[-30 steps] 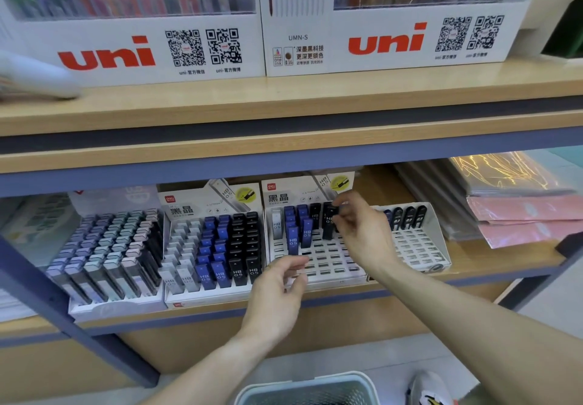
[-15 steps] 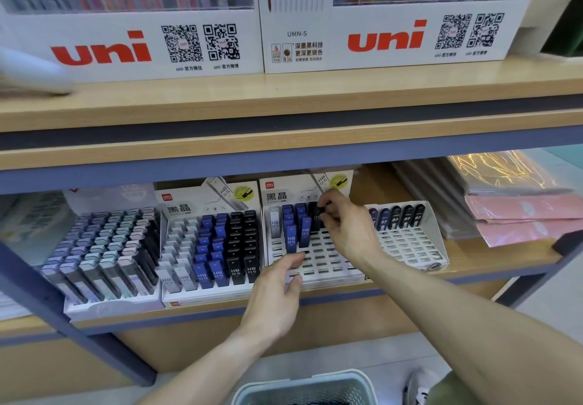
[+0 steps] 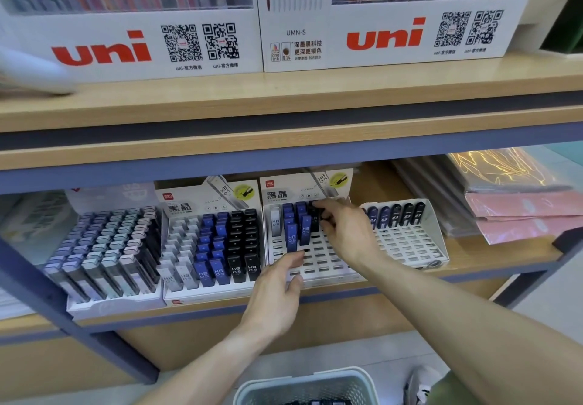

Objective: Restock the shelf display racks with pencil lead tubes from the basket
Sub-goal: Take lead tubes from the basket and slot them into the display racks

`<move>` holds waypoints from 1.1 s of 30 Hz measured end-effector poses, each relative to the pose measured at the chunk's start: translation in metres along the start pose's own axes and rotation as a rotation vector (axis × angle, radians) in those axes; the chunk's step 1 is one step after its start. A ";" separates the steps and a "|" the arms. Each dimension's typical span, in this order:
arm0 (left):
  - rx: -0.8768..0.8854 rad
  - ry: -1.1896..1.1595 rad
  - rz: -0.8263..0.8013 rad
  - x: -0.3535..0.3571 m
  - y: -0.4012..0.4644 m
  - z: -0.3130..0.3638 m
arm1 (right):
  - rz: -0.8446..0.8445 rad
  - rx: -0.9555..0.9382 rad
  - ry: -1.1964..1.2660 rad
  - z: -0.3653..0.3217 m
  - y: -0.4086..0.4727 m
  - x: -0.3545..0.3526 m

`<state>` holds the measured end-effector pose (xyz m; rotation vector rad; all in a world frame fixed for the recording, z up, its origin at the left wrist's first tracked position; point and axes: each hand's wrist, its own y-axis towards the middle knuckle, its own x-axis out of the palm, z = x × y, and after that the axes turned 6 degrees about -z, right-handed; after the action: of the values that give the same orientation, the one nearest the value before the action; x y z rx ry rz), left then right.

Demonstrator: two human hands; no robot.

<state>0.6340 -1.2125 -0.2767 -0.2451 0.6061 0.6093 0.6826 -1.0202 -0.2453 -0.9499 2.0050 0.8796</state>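
A black lead tube [image 3: 313, 212] is pinched by the right hand [image 3: 344, 231] for slotting into the far row, while the rack [image 3: 318, 265] is steadied by the flat, empty left hand [image 3: 277, 291].

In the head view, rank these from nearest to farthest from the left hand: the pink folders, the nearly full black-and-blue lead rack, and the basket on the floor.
From the left hand:
1. Black-and-blue lead rack, just to its left on the same shelf.
2. Basket, below it on the floor.
3. Pink folders, far right on the shelf.
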 end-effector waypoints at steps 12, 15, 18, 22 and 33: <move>0.204 0.229 -0.003 -0.002 -0.058 -0.021 | -0.370 -0.087 0.064 -0.023 -0.101 -0.016; 0.192 0.308 -0.124 0.013 -0.088 -0.045 | -0.579 -0.099 0.057 -0.018 -0.150 -0.004; 0.158 0.416 -0.335 0.034 -0.114 -0.078 | -0.806 -0.020 -0.033 -0.003 -0.192 0.023; 0.013 0.524 -0.555 0.069 -0.127 -0.124 | -1.021 0.157 -0.104 0.024 -0.224 0.085; -0.353 0.476 -0.758 0.157 -0.138 -0.208 | -1.220 0.282 -0.016 0.048 -0.266 0.233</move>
<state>0.7239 -1.3308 -0.5312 -0.9211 0.7939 -0.0952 0.8134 -1.1881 -0.5323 -1.6448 1.0993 -0.0779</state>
